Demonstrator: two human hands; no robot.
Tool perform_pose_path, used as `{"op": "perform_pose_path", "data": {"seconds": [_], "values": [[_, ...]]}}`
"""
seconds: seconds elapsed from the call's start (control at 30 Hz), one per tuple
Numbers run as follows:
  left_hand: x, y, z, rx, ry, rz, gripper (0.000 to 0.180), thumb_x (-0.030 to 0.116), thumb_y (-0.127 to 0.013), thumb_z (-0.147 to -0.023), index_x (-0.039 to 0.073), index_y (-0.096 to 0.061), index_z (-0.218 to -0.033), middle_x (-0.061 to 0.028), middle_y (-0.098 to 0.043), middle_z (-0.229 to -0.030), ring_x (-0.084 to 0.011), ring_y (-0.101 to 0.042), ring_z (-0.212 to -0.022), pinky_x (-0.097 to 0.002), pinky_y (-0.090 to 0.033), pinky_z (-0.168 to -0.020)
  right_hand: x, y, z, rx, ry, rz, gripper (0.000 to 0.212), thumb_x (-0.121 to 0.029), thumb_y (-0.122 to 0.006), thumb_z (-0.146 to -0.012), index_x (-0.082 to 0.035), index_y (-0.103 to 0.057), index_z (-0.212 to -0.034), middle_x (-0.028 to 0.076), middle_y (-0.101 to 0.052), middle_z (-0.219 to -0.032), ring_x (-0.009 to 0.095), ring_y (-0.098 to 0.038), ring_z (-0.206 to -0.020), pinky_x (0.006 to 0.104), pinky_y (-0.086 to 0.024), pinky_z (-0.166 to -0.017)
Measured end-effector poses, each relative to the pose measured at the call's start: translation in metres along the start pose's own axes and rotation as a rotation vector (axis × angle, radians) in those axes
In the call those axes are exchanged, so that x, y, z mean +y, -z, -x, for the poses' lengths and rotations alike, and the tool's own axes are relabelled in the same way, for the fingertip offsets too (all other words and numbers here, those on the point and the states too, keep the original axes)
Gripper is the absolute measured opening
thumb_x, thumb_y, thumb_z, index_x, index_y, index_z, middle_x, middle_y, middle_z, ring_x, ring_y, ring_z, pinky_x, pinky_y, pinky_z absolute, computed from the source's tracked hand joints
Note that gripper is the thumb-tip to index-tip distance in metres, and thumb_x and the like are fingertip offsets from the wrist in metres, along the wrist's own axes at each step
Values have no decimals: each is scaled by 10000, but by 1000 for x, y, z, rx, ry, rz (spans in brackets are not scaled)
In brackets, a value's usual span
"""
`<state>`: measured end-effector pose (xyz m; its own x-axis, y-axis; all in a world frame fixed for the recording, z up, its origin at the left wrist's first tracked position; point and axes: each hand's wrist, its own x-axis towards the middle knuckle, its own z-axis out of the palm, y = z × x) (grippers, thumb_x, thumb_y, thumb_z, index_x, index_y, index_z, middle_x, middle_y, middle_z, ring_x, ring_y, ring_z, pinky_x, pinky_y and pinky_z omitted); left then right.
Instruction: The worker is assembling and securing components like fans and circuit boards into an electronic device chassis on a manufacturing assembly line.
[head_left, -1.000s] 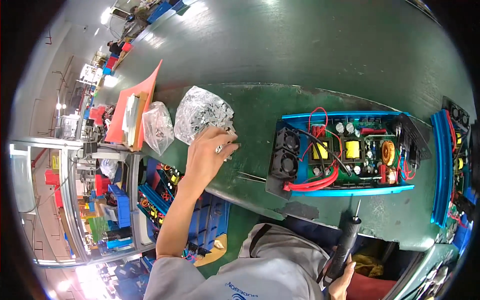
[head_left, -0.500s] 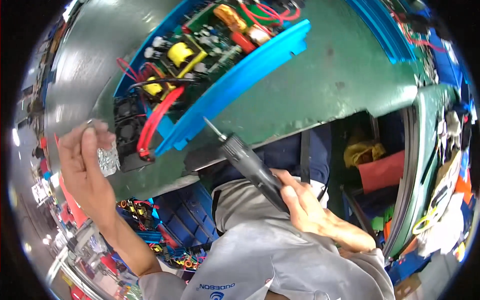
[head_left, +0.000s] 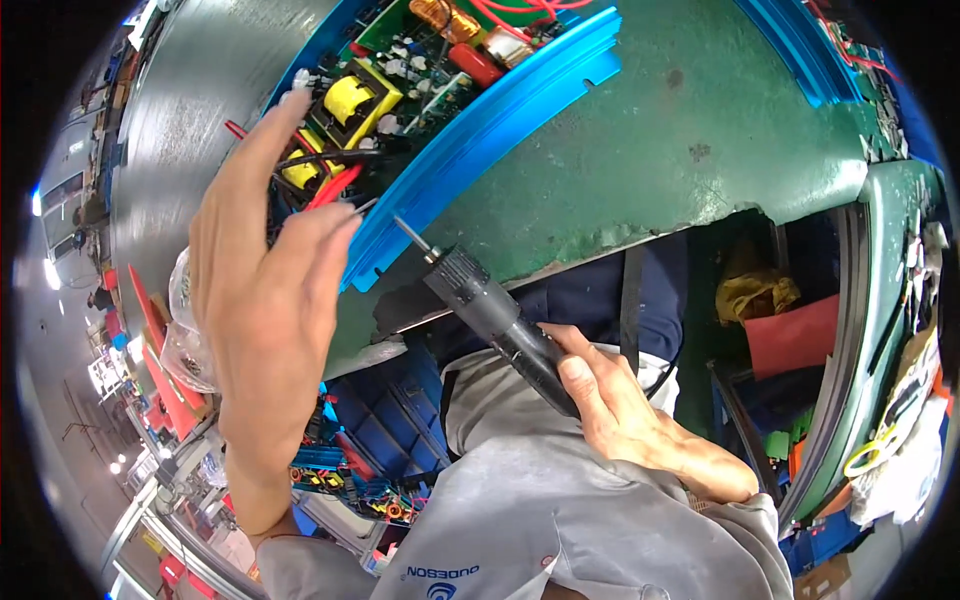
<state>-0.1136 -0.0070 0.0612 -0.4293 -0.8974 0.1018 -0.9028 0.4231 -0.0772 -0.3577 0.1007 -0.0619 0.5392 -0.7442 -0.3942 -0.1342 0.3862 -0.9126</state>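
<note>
My right hand (head_left: 610, 400) wraps round the handle of a black electric screwdriver (head_left: 490, 315). Its bit points up and left, beside the edge of a blue metal housing (head_left: 490, 125). Over the housing's near-left corner is my left hand (head_left: 270, 290), thumb and a finger closed on what looks like a small screw (head_left: 367, 205), another finger stretched out above. Inside the housing sits a circuit board with yellow transformers (head_left: 348, 98), a red cylindrical part (head_left: 474, 65) and red wires. My left hand covers the black fans at that end.
The housing rests on a green worktop (head_left: 640, 170) with a worn near edge. A clear plastic bag (head_left: 185, 350) shows behind my left hand. Another blue housing (head_left: 800, 50) lies at the far right. Below stand blue crates (head_left: 390, 410) and a shelf with red and yellow pieces.
My left hand has moved right and up, from beside the plastic bag to over the housing's corner. The screwdriver has shifted slightly left, its bit staying close to the blue edge.
</note>
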Motion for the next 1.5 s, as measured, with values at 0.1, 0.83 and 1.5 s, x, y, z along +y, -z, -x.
{"op": "perform_pose_path", "data": {"seconds": [0.1, 0.83, 1.5], "values": [[-3, -6, -11, -40, 10, -49, 108, 6, -748, -800, 2, -669, -874, -146, -564, -1455, -339, -559, -1298, -416, -451, -1056, 6, 0, 1, -34, -29, -84, 463, -362, -374, -1100, -15, -483, -1388, 137, -531, -629, 272, -567, -555, 399, -453, -583], [-31, 2, -9, -310, 58, 373, 172, 20, -671, -807, -48, -686, -964, -214, -334, -1606, -355, -356, -1474, -505, -302, -1199, 3, -13, 6, -275, -513, -750, 1064, -858, -281, -903, 47, -465, -1430, 108, -641, -767, 164, -572, -642, 287, -431, -602], [-18, -14, 19, -220, 148, 414, 307, 89, -739, -780, -27, -660, -1054, -159, -420, -1576, -282, -366, -1486, -516, -264, -1221, 5, -25, 24, 57, -507, -460, 718, -647, -337, -1026, -43, -634, -1277, 24, -657, -876, 142, -598, -736, 286, -463, -647]]}}
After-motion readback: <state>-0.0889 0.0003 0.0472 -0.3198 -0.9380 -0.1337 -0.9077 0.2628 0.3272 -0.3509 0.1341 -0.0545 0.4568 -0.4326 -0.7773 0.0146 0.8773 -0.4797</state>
